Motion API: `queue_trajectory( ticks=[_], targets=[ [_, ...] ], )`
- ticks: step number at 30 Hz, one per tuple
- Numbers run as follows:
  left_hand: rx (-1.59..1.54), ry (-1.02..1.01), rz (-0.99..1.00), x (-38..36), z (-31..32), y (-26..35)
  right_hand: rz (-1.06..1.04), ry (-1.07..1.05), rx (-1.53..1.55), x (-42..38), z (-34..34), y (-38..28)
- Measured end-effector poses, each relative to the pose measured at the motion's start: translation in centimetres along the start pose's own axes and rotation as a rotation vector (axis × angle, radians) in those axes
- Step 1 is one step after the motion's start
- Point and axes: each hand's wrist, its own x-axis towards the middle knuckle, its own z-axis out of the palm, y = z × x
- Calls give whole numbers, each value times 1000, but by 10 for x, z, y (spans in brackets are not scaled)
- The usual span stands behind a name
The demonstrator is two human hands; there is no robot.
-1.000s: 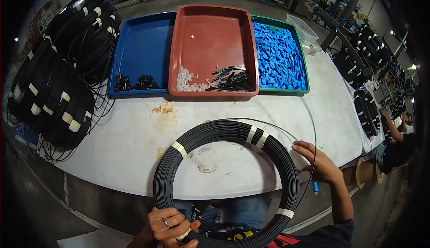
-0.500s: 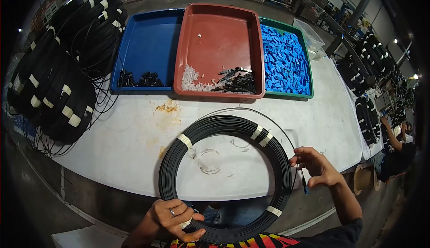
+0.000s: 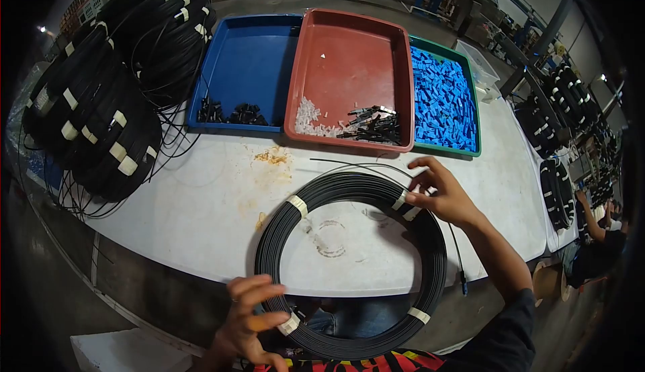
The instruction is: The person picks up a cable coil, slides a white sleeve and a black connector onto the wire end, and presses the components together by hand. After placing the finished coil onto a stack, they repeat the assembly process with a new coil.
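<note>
A coil of black cable (image 3: 269,258), bound with pale tape bands, lies partly on the table and overhangs its front edge toward my body. My left hand (image 3: 252,321) is beside the coil's lower left, fingers spread and slightly blurred, holding nothing. At the upper right of the coil, my right hand (image 3: 440,194) has its fingers curled with thumb and fingertips close together on a loose strand of cable (image 3: 376,167). Below that hand the strand hangs down outside the coil, ending in a dark connector with a blue tip (image 3: 464,289).
Behind the coil stand a blue tray (image 3: 252,50) with small black parts, a red tray (image 3: 356,50) with white and black pieces, and a green tray (image 3: 480,137) full of blue parts. Stacked cable coils (image 3: 94,130) rise at left. Another person (image 3: 598,234) is at far right.
My left hand has let go of the coil and opened. My right hand has moved up and left along the loose strand. The whole scene has shifted slightly right in view.
</note>
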Motion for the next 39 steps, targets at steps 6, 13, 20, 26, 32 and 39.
queue_trajectory(
  ticks=[6,13,20,26,32,39],
  targets=[
    [-268,347,-662,25,16,51,-80,3,-150,53,37,-11],
    [-234,271,-647,26,35,23,-87,97,-206,72,61,-23],
    [-266,225,-636,26,35,18,-1,387,-641,41,7,14],
    [-246,188,-660,32,30,16,201,313,-422,31,3,24],
    [-150,109,-575,31,24,13,122,271,-363,35,-2,46],
    [-117,16,-586,40,16,18,140,283,-186,16,-20,29]
  ],
)
